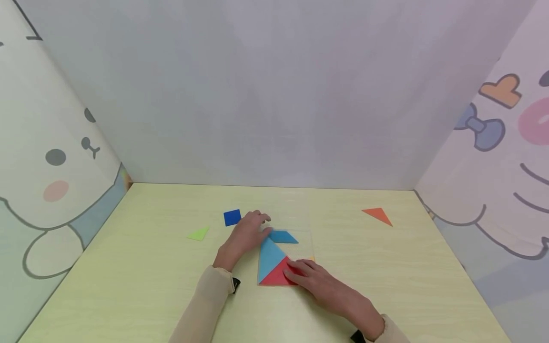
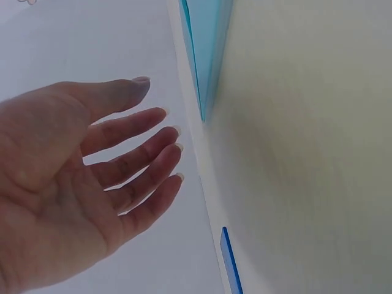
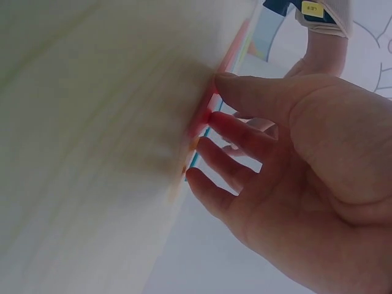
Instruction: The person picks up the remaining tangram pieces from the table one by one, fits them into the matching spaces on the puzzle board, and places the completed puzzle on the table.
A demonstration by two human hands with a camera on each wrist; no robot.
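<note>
Fingers (image 1: 305, 267) of the right grip (image 1: 326, 287) are resting, unclenched, on the red triangle (image 1: 276, 277). The left grip (image 1: 249, 232) is hanging released near the tip of the light-blue triangle (image 1: 270, 259), which is adjoining the red one left of the right grip. The parallelogram (image 1: 285, 237) is lying just right of the left grip, the square (image 1: 232, 217) just left, the green triangle (image 1: 199, 233) farther left. On the counter (image 1: 429, 286), the orange triangle (image 1: 378, 215) is lying well right of both grips.
</note>
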